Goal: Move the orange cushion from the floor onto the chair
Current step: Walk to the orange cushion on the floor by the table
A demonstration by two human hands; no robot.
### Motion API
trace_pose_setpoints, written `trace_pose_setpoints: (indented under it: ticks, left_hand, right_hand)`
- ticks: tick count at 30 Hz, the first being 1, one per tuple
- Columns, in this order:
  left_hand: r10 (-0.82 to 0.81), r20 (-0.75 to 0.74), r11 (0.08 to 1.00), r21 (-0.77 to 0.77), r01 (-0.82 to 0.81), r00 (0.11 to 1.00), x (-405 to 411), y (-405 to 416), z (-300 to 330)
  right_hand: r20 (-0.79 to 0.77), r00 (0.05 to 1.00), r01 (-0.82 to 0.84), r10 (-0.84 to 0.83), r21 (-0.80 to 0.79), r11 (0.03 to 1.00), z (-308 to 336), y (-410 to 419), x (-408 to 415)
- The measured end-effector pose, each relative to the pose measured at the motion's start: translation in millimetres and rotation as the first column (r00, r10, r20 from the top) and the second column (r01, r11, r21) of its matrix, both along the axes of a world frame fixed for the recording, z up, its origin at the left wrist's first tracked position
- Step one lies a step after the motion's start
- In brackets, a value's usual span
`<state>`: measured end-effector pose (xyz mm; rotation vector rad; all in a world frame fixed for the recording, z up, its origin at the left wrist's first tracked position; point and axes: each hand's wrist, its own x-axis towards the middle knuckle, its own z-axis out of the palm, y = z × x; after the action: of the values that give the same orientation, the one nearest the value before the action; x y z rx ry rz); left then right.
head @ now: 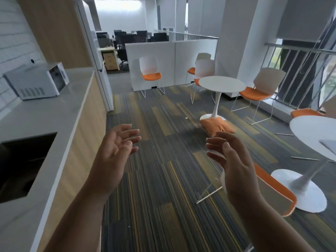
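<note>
Striped grey-and-yellow carpet (160, 179) runs ahead of us through an office break area. Our left hand (112, 157) and right hand (234, 164) are raised, fingers loosely spread, gripping nothing. Well ahead, the soft orange fabric cushion (215, 125) lies on the floor against the base of the round white pedestal table (222, 84). We judge the risks to be knocking that base or tabletop as we bend for it, and a one-handed pinch letting the limp cushion sag and slip. The white-backed chair with an orange seat (254, 94) just beside the table looks the likeliest place, though several such chairs stand about.
</note>
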<state>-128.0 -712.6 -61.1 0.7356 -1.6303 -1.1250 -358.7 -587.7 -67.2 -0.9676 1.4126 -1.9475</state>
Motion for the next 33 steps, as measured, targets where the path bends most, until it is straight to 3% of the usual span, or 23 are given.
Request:
trace_pose_setpoints:
  ticks: [5, 12, 20, 33]
  left_hand:
    - [-0.049, -0.010, 0.998, 0.046, 0.049, 0.999, -9.2, -153.1, 16.6]
    - [-0.180, 0.039, 0.983, 0.051, 0.178, 0.983, -85.6, -302.3, 21.2]
    - [-0.227, 0.051, 0.973, 0.045, 0.225, 0.973, -219.6, -485.3, 6.7]
    - [-0.326, 0.113, 0.939, 0.156, 0.307, 0.939, -440.0, -745.9, -21.9]
  right_hand:
    - [-0.009, 0.999, 0.031, -0.031, 0.026, 0.999, 5.9, -130.9, 1.6]
    - [0.021, 0.991, 0.134, -0.134, 0.018, 0.991, 4.4, -259.8, -48.0]
    - [0.010, 0.982, 0.188, -0.188, -0.001, 0.982, -14.3, -422.1, -180.1]
    - [0.113, 0.946, 0.280, -0.304, 0.189, 0.941, -40.8, -662.9, -388.6]
